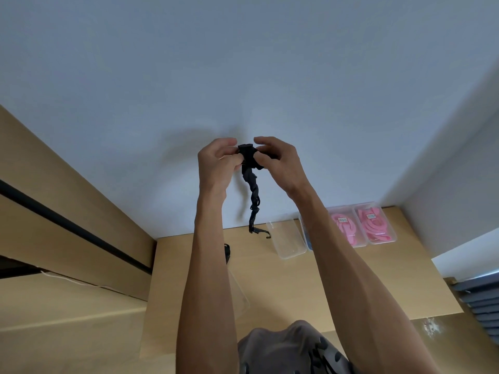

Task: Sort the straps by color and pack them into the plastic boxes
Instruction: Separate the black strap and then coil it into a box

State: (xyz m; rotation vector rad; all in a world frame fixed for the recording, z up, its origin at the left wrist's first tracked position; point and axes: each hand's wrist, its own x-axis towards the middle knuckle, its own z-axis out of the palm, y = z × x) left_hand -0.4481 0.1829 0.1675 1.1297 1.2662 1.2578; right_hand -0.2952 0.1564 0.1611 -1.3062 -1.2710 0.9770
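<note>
My left hand (216, 157) and right hand (275, 157) pinch black strap (249, 168), raised so tail hangs free for rolling. Empty box (286, 240) near; pink boxes (361, 225) right.

Two hands are up, the left hand (216, 157) and the right hand (278, 160), with one black strap (252, 190) between them. A second black strap (227, 252) peeks out by the left forearm. On the bench (270, 279) I count four plastic boxes: one empty box (286, 238), one blue-filled box (306, 233), and two pink-filled, the left pink box (344, 228) and the right pink box (375, 222).
</note>
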